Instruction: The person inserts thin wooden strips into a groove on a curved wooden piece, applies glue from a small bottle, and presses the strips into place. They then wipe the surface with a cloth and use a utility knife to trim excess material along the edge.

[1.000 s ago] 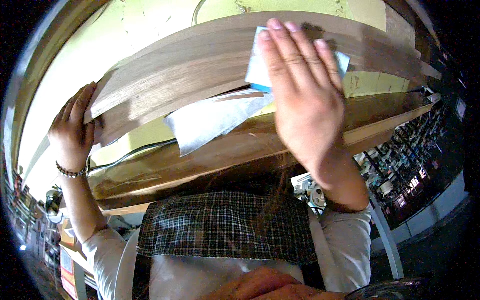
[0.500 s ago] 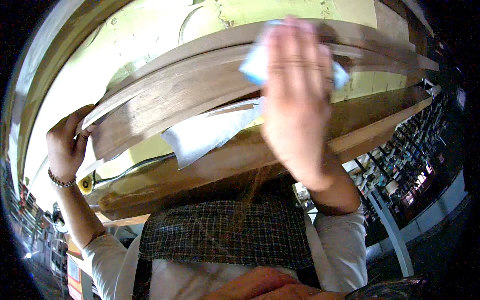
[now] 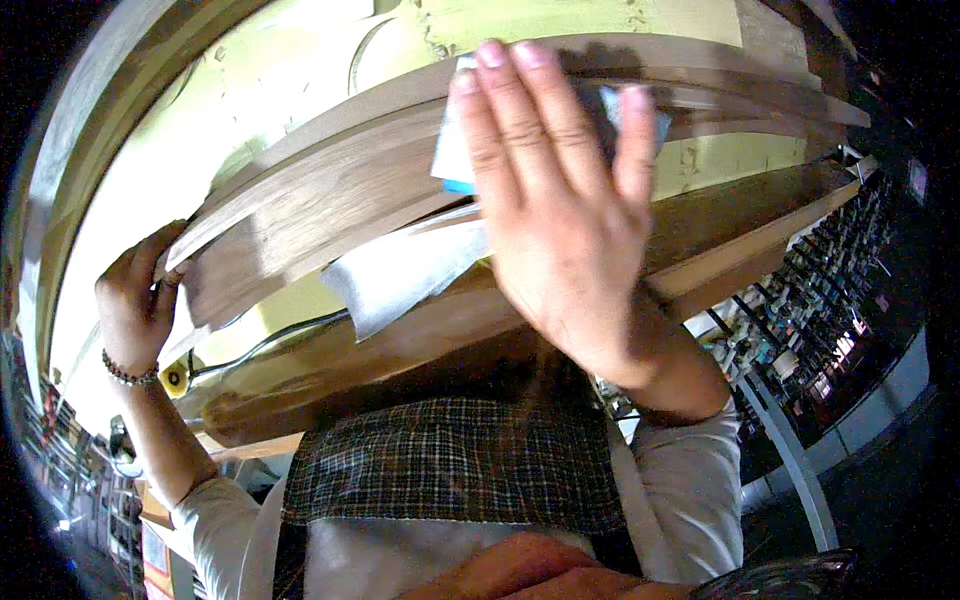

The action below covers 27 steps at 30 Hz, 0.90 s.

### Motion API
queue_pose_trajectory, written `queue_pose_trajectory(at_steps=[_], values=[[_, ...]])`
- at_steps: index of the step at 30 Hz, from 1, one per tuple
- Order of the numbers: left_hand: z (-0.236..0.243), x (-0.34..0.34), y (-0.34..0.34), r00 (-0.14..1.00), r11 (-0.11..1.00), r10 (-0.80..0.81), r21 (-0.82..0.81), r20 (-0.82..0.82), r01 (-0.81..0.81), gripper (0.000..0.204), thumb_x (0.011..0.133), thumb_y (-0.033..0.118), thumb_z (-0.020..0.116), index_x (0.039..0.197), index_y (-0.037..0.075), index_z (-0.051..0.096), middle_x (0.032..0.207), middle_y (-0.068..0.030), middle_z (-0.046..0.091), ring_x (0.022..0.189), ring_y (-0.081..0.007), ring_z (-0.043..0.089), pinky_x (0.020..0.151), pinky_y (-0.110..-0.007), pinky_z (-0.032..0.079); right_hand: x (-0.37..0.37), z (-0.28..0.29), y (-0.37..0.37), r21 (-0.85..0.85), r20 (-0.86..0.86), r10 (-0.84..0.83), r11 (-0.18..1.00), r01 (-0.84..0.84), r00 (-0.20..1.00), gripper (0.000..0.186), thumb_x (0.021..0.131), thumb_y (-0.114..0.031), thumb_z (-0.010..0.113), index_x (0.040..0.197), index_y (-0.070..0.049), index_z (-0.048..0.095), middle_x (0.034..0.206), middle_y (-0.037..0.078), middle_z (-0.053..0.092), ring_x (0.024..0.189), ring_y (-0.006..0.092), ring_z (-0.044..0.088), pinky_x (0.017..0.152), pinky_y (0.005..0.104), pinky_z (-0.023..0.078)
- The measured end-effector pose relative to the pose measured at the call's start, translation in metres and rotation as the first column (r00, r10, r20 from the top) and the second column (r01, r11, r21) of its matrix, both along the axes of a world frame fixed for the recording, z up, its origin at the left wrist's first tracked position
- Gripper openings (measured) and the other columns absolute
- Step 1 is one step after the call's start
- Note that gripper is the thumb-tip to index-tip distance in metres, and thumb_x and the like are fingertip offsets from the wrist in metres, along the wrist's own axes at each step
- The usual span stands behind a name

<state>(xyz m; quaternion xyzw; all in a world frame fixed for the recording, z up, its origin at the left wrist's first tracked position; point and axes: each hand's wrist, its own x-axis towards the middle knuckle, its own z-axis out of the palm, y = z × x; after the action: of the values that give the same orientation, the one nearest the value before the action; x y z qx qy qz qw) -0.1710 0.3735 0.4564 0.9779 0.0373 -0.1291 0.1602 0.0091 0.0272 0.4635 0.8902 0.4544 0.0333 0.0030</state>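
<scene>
My right hand (image 3: 565,215) lies with its fingers stretched out and spread over a light blue and white sheet (image 3: 452,150), pressing it against a long brown wooden piece (image 3: 320,205). The sheet's edges stick out on both sides of the fingers; my thumb is hidden. At the left end of the wooden piece, my left hand (image 3: 135,300) is closed round its tip, with a beaded bracelet (image 3: 130,372) on the wrist. A loose white sheet (image 3: 410,280) lies below the wooden piece, partly covered by my right hand.
Under the work is a pale yellow surface (image 3: 290,80) with marks. A thick brown wooden beam (image 3: 330,370) runs along the near side. A black cable (image 3: 265,345) leads to a yellow round part (image 3: 174,378). Cluttered racks (image 3: 800,330) stand at the right.
My right hand has slid left along the wooden piece with the blue and white sheet, and its fingers have spread apart. My left hand keeps its grip in nearly the same place.
</scene>
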Motion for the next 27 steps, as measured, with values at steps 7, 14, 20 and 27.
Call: queue_pose_trajectory(at_steps=[7, 14, 20, 27], values=[[0.0, 0.002, -0.003, 0.999, 1.0, 0.018, -0.01, 0.033, -0.018, 0.034, 0.082, 0.008, 0.069, 0.117, 0.008, 0.068, 0.104, -0.0142, 0.073, 0.089, -0.0335, 0.071, 0.077, -0.04, 0.056, 0.076, 0.011, -0.106, -0.164, 0.412, -0.228, 0.934, 0.318, 0.882, 0.062, 0.087, -0.007, 0.056, 0.148, -0.017, 0.047, 0.151, 0.004, 0.049, 0.142, 0.024, 0.042, 0.115, 0.0602, 0.025], [0.025, -0.036, 0.022, 0.99, 0.987, 0.141, 0.07, 0.016, -0.141, 0.039, 0.078, -0.002, 0.065, 0.115, 0.008, 0.068, 0.103, -0.0142, 0.073, 0.092, -0.032, 0.071, 0.078, -0.039, 0.057, 0.103, 0.037, -0.091, 0.014, 0.31, -0.037, 0.999, 0.035, 0.95, 0.064, 0.085, -0.004, 0.053, 0.147, -0.02, 0.048, 0.15, 0.005, 0.049, 0.14, 0.0268, 0.044, 0.114, 0.0537, 0.032], [0.037, -0.086, 0.069, 0.971, 0.956, 0.235, 0.19, -0.034, -0.225, 0.036, 0.083, -0.001, 0.065, 0.117, 0.008, 0.067, 0.112, -0.0128, 0.072, 0.099, -0.0313, 0.071, 0.083, -0.039, 0.057, 0.162, 0.042, -0.087, -0.031, 0.271, 0.032, 0.999, -0.024, 0.962, 0.057, 0.089, 0.001, 0.051, 0.143, -0.016, 0.052, 0.134, 0.011, 0.062, 0.122, 0.0315, 0.059, 0.104, 0.045, 0.045], [0.007, -0.089, 0.104, 0.945, 0.911, 0.326, 0.264, 0.006, -0.316, 0.028, 0.089, 0.014, 0.068, 0.117, 0.014, 0.067, 0.105, -0.0117, 0.073, 0.092, -0.0318, 0.071, 0.075, -0.04, 0.057, 0.183, 0.026, -0.006, -0.241, -0.137, 0.02, 0.969, -0.053, 0.99, 0.049, 0.096, -0.014, 0.057, 0.144, -0.012, 0.05, 0.137, 0.018, 0.059, 0.123, 0.0332, 0.058, 0.106, 0.04, 0.043]])
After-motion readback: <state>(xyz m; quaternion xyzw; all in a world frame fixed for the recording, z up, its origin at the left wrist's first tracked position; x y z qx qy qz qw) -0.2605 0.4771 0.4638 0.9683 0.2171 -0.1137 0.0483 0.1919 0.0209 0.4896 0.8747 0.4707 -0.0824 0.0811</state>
